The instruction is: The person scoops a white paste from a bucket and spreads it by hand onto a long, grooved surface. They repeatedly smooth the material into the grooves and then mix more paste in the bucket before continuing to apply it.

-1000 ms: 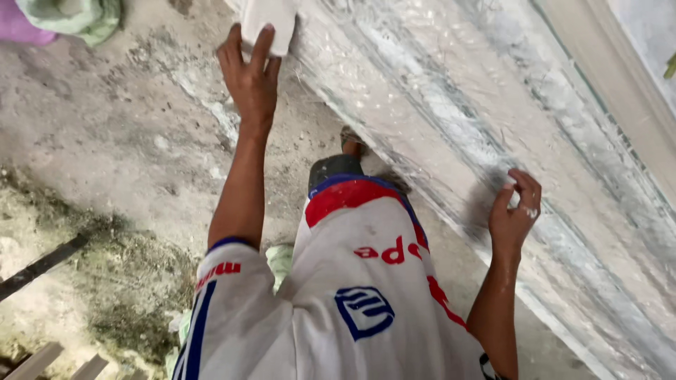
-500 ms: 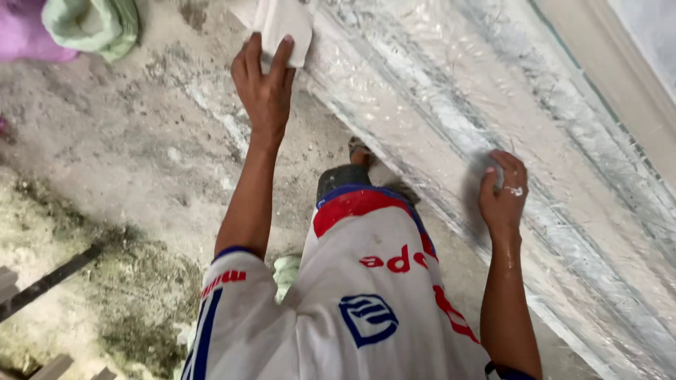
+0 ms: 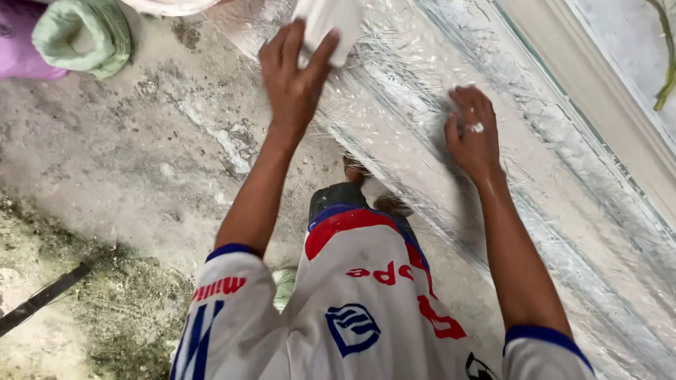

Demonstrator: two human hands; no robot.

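Note:
My left hand (image 3: 292, 84) grips a flat white pad (image 3: 327, 24) and holds it against the top of a long whitish moulding (image 3: 563, 211) coated with glassy fibres. The moulding runs diagonally from the top centre to the lower right. My right hand (image 3: 472, 134), with a ring on one finger, lies further right on the moulding. Its fingers are bent and its fingertips press into a grey patch of the fibre layer. I see nothing held in it. My red, white and blue shirt (image 3: 359, 309) fills the bottom of the view.
A rough, stained concrete floor (image 3: 127, 183) lies to the left. A rolled green cloth (image 3: 84, 35) and a purple thing (image 3: 21, 49) sit at the top left. A dark bar (image 3: 42, 299) lies at the lower left. A pale frame edge (image 3: 584, 84) borders the moulding on the right.
My right hand has slid up and left along the moulding and now presses flat on it. My left hand with the white pad stays at the top end and sits nearer the middle of the view.

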